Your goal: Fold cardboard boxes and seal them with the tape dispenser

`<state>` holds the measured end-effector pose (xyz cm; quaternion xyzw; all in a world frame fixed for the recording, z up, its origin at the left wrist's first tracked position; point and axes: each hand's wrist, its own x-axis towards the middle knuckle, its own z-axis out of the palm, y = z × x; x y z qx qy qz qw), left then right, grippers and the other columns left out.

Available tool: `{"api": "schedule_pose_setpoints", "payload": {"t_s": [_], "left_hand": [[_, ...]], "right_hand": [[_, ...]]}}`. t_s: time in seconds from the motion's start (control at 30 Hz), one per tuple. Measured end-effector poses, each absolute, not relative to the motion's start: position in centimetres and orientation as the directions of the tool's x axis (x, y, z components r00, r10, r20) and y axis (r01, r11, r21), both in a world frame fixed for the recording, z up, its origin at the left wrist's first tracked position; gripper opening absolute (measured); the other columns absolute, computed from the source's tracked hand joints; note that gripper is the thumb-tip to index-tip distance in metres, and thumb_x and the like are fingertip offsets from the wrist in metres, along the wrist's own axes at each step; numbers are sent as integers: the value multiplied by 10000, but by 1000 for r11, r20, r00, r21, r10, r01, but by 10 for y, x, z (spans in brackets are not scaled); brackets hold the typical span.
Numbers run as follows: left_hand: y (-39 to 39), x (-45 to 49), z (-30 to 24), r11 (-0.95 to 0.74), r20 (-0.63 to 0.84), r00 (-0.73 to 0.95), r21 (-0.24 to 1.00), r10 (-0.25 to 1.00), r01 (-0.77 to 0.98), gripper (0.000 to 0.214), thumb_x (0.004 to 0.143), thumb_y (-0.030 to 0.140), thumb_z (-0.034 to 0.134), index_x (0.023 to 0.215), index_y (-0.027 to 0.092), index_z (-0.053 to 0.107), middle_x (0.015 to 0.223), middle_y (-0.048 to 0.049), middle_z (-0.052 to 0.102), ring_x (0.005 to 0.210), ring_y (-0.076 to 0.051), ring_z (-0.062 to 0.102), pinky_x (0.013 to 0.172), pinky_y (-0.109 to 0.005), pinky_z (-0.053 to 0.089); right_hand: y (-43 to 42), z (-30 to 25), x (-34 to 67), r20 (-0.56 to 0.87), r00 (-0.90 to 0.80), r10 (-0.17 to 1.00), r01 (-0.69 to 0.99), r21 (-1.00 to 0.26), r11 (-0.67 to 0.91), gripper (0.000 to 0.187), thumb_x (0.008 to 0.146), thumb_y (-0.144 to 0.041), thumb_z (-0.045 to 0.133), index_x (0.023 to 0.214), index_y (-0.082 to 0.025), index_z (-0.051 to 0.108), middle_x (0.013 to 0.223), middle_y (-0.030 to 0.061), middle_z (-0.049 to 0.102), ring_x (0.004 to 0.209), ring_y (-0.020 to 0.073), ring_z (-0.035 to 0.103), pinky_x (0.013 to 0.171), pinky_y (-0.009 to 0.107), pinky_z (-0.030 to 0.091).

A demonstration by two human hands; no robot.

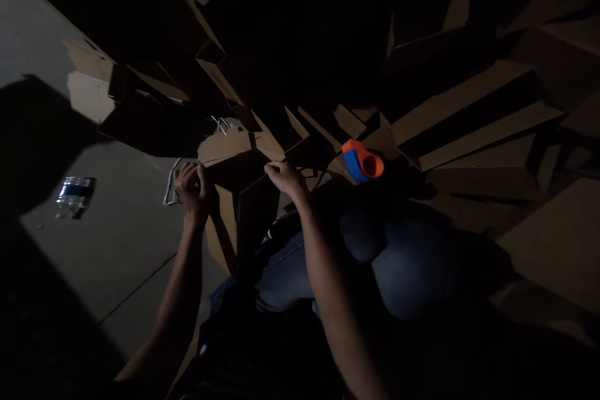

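A cardboard box (222, 215) stands between my two hands with its top open and a flap (224, 147) raised at the far side. My left hand (190, 186) is closed at the box's left upper edge, fingers curled. At the right upper edge, my right hand (285, 177) is closed in a pinch on the cardboard. Dim light hides the inside of the box and part of the fingertips. To the right of my right hand lies an orange and blue tape dispenser (362, 162), apart from it.
Several more open cardboard boxes (469, 103) crowd the far side and the right. A clear plastic bottle (75, 195) that looks crushed lies on the grey floor (126, 200) at the left. A pale, bent strip (169, 184) is beside my left hand. My bent legs (407, 262) are close in front.
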<state>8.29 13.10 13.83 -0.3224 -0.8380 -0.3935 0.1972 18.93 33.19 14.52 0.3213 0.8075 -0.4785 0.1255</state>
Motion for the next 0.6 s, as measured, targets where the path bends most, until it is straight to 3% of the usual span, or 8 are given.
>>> {"api": "schedule_pose_setpoints", "payload": {"t_s": [0.13,0.4,0.5,0.6], "left_hand": [[123,72,129,543,579,-715,482,392,687,470,993,385,400,557,213,372,598,-2,363,687,-187,450,813,-387,345],[81,46,67,655,550,-782,480,294,584,395,919,449,445,594,223,445,706,-65,505,906,-284,549,935,-516,336],[72,57,37,684,447,-829,490,335,541,325,904,403,459,632,225,464,750,-88,554,957,-303,548,953,-534,328],[65,82,11,735,254,-860,446,442,510,231,888,303,462,681,223,527,825,-120,613,979,-311,556,929,-504,352]], "right_hand": [[333,134,181,-532,-759,374,650,-654,388,391,941,-455,391,1096,-248,684,1203,80,695,1143,311,620,974,439,451],[321,100,168,-529,-784,323,620,-681,390,517,965,-409,411,1445,-222,461,1439,99,571,1272,300,569,1059,416,431],[304,79,165,-473,-805,357,593,-661,461,567,975,-296,411,1519,-141,365,1413,153,587,1276,270,572,1052,364,443],[286,63,167,-421,-814,400,580,-571,581,647,980,-274,403,1581,-86,255,1301,210,643,1192,294,625,1002,374,476]]}}
